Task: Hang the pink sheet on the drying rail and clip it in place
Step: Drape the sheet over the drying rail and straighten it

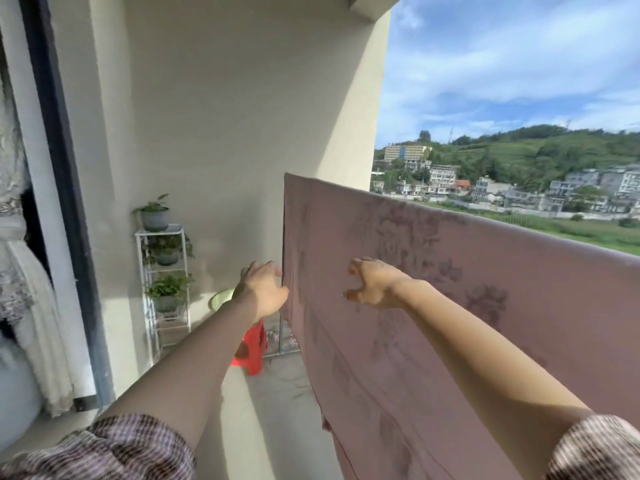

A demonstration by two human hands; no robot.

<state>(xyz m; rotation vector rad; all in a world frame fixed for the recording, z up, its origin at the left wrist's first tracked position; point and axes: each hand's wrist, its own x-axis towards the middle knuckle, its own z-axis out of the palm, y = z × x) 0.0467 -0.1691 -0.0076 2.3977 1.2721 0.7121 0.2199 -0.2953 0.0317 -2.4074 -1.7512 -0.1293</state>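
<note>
At 9 o'clock of pink sheet (519, 271), left hand (263, 289) grips its edge; right hand (374, 284) half-curled against fabric, hold indeterminate.

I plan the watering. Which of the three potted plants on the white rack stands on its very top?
The plant in the grey pot, on top of the white rack; the middle pot and the lowest pot sit on shelves below.

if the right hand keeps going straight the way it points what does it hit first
The sheet, most likely: the right hand points forward at the cloth hanging just beyond it. Whether it already touches is unclear.
</note>
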